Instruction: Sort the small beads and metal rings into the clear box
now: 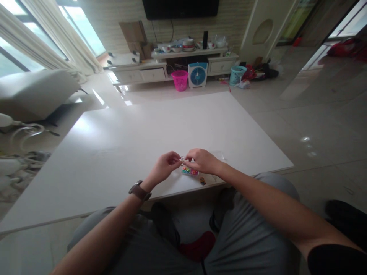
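Note:
Over the near edge of the white table, my left hand (166,166) pinches a small, shiny metal-looking ring (182,158). My right hand (200,161) meets it from the other side, thumb and index finger closed at the same ring. Its exact kind is too small to make out. Just below the fingers sits a small clear box (190,172) of brightly coloured little pieces, partly covered by my right hand. A small yellow and dark figure charm (202,181) lies near the table edge. Beside it is a tiny pale item (214,178).
Behind my right hand lies a clear plastic lid (219,155) on the white table (137,133). Past the table stand a pink basket (180,81), a blue and white fan (197,75) and a light blue basket (237,75). My knees are under the near edge.

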`<state>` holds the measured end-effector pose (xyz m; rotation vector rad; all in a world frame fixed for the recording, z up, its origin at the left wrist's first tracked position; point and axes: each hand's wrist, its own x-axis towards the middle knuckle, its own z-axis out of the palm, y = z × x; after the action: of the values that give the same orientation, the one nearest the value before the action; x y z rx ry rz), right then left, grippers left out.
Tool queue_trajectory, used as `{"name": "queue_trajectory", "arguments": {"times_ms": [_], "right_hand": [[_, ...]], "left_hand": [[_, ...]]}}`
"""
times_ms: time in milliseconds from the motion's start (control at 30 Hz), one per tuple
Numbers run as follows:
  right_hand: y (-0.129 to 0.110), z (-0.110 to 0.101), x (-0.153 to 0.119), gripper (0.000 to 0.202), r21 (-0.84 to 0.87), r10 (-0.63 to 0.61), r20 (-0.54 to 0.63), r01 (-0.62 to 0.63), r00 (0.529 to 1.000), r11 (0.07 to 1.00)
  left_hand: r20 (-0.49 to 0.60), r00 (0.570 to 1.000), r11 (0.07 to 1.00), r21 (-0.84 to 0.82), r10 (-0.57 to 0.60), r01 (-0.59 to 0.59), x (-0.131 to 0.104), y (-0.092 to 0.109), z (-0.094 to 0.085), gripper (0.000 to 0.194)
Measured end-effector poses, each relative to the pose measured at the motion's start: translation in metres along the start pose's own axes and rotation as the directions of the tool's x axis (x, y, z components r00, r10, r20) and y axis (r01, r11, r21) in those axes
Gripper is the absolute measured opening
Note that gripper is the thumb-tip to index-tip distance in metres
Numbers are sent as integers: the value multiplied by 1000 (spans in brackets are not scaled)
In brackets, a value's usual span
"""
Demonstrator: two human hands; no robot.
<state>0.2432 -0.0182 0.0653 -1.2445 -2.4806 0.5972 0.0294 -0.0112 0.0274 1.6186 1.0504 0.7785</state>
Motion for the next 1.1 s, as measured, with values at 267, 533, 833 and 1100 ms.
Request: {"name": "queue_trajectory", "arguments": {"times_ms": [267, 533, 833, 1100], "right_hand": [[-1, 9, 3, 16, 292, 37, -43, -23, 998, 956], [13, -9, 6, 17, 155, 99, -48, -91, 994, 984], [18, -10, -2, 20, -276, 183, 255, -110, 950, 955], [6, -4, 1, 26, -442, 211, 232, -90, 950, 893]], "left_hand": [[-23, 1000, 990, -139, -9, 6, -2, 3, 4, 32], [-27, 1000, 993, -115, 9, -12, -1, 3, 3, 30], [-51, 998, 1000, -22, -21, 20, -1, 1, 2, 24], [-40, 999, 1000, 4, -14, 14, -1, -1, 1, 17]]}}
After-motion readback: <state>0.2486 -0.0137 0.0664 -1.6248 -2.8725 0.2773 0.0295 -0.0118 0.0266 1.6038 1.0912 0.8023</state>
